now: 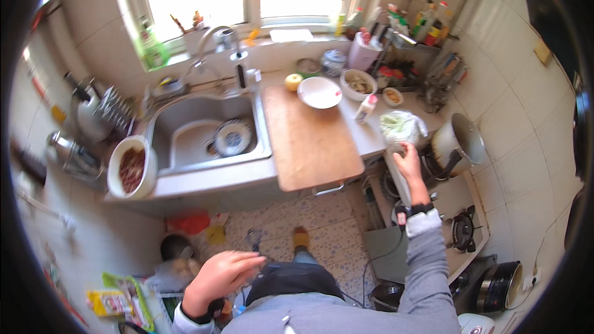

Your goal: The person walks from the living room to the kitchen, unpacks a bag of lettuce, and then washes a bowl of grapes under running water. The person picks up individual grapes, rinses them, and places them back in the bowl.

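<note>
My right hand (408, 164) reaches forward on the right side, thumb and fingers apart. Its fingertips are at the near edge of a pale green cabbage (401, 127) that looks wrapped in clear plastic; whether they touch it I cannot tell. My left hand (226, 277) hovers in front of my body at the lower left, fingers stretched out, holding nothing. Left of the cabbage stands a small white bottle with a pinkish cap (366, 107). A wooden cutting board (309, 142) lies on the counter, with a white bowl (319, 92) at its far end.
A sink (179, 124) holding a patterned plate (232, 138) is left of the board. Beside it sits a white bowl of dark red meat (131, 171). Right of my right hand are a large pot (459, 139) and a gas burner (463, 230). A drawer (371, 201) stands open below.
</note>
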### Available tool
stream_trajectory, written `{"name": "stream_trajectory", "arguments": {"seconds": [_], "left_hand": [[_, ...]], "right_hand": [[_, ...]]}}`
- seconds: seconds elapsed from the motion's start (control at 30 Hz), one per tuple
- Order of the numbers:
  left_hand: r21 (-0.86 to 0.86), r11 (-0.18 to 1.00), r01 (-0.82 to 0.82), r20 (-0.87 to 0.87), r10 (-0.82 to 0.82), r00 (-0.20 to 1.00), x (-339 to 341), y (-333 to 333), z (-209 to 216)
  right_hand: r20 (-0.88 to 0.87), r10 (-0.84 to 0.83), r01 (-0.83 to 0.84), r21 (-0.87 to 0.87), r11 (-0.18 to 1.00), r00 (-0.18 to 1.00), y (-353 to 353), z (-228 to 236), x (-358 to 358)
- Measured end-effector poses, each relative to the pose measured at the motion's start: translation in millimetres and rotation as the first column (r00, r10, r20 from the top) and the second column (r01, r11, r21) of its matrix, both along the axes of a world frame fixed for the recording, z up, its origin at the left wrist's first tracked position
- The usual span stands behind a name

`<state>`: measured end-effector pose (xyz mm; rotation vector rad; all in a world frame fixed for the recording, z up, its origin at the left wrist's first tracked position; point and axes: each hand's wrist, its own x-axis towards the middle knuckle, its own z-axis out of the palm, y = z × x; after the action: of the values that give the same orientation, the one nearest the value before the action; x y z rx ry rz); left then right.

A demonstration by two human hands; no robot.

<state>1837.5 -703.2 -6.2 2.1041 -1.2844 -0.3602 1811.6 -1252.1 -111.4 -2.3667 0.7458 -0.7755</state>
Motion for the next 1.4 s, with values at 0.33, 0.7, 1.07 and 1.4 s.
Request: {"name": "stream_trajectory", "arguments": {"seconds": [0.33, 0.7, 1.07, 1.4], "left_hand": [[0.126, 0.952, -0.280, -0.176, 0.299, 0.938, 52, -76, 17], [0.243, 0.931, -0.273, -0.178, 0.319, 0.931, 84, -114, 7], [0.171, 0.980, -0.103, -0.173, 0.133, 0.976, 115, -109, -7], [-0.007, 0.993, 0.119, -0.151, -0.119, 0.981, 168, -110, -10]], "right_hand": [[-0.313, -0.541, 0.356, -0.489, 0.796, 0.781, -146, -12, 104], [-0.523, -0.394, 0.314, -0.239, 0.919, 0.756, -196, -25, 104], [-0.046, -0.297, 0.291, -0.108, 0.951, 0.954, -182, -37, 91], [0.131, 0.093, -0.125, 0.263, 0.957, 0.987, -41, 78, 76]]}}
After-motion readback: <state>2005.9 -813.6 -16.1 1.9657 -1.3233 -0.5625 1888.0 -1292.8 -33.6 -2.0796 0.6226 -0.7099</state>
